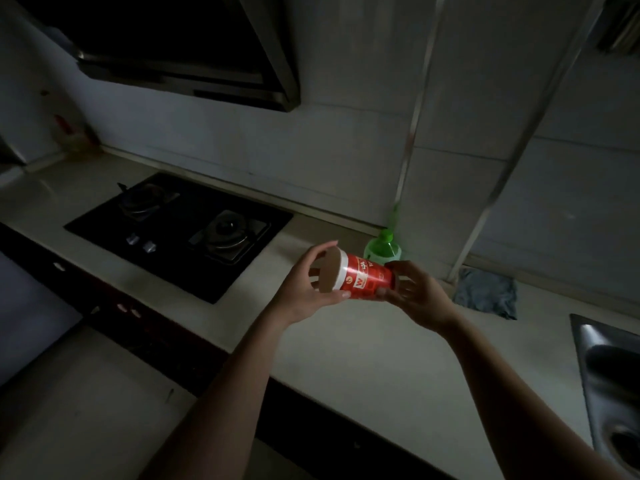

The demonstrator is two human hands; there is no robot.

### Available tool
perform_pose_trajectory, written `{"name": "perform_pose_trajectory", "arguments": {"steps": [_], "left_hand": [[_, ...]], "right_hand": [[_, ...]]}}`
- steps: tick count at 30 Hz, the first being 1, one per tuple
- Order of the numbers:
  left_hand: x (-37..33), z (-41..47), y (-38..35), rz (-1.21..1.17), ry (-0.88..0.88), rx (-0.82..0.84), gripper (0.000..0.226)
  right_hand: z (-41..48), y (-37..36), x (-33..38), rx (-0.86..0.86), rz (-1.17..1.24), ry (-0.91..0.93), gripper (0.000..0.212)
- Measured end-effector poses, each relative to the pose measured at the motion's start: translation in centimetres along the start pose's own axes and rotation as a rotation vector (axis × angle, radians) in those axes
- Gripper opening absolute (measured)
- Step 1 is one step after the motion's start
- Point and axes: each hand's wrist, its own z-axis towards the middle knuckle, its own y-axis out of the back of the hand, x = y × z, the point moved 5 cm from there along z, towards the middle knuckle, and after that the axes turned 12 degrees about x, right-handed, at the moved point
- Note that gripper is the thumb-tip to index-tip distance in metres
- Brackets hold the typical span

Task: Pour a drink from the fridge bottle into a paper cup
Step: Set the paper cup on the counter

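Left hand (304,289): fingers (323,249) curled over the top of the wide end of the paper cup (363,280), thumb under its rim, holding it. Right hand (415,292): fingers closed round the narrow end, thumb beneath. The cup lies on its side between the two hands, in the air above the counter (346,341), wide end towards the left. Whether a second cup is nested inside cannot be told.

Just behind the cup stands the green bottle (382,249), upright on the counter against the wall, cap on.

Assessment: the step in hand appears to be readying the cup. Recommended: turn it mouth-up, set it flat on the bare counter near the bottle and away from the edge, and keep one hand on it while pouring, since an empty paper cup is light and tips easily. The bottle still needs uncapping.

Count: paper cup, one visible. Bottle, one. Stove (114,233), one, with two burners (230,233) and two knobs (132,239). Cloth (485,292), one, right of the bottle. Sink (588,341), one, far right.
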Motion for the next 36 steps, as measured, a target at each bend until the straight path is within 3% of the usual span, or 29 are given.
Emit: {"name": "perform_pose_trajectory", "arguments": {"steps": [9, 14, 22, 28, 33, 36], "left_hand": [[2.5, 0.5, 4.1, -0.022, -0.054, 0.091, 0.097], [2.1, 1.7, 3.3, 0.026, -0.118, 0.171, 0.107], [3.7, 4.2, 1.8, -0.022, -0.096, 0.215, 0.112], [4.5, 5.6, 3.3, 0.041, -0.028, 0.186, 0.095], [6.3, 6.9, 4.4, 0.06, 0.061, 0.18, 0.082], [8.1, 7.1, 3.6, 0.084, 0.125, 0.203, 0.081]], "right_hand": [[1.0, -5.8, 2.6, -0.306, -0.275, -0.072, 0.064], [0.5, -7.1, 3.8, -0.463, -0.21, -0.047, 0.067], [1.2, -7.2, 0.6, -0.482, 0.123, -0.025, 0.055], [4.8, -6.6, -1.4, -0.42, 0.398, 0.028, 0.055], [7.1, -7.4, -2.9, -0.335, 0.468, 0.04, 0.076], [7.4, -7.2, -4.7, -0.286, 0.491, 0.013, 0.066]]}}
